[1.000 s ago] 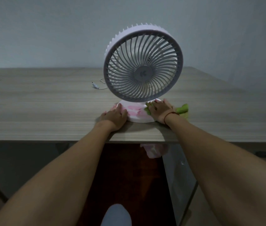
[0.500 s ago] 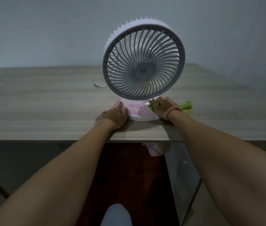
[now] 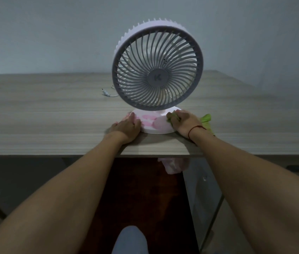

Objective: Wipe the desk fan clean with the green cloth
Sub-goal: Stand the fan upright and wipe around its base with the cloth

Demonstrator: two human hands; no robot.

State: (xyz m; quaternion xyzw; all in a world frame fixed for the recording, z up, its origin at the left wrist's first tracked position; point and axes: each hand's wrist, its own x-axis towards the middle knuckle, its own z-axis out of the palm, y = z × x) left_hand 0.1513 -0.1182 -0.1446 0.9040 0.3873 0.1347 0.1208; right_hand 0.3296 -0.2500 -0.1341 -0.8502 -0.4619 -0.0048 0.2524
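Plain home room: wooden desk (image 3: 53,114) against bare wall (image 3: 53,33).

Wood-grain table (image 3: 44,116) against grey wall (image 3: 53,33). White cable plug (image 3: 106,93) on table, mid-depth. Pink bag (image 3: 174,165) below table's front edge. Dark red floor (image 3: 141,195) beneath table.

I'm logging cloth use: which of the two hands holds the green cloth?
The right hand, the one with the red wrist string, presses the green cloth against the fan base. The left hand only steadies the base, bare.

Matt wood-grain counter (image 3: 53,114) — smooth plastic fan (image 3: 157,65) with a ribbed grille — soft, crumpled green cloth (image 3: 206,120).
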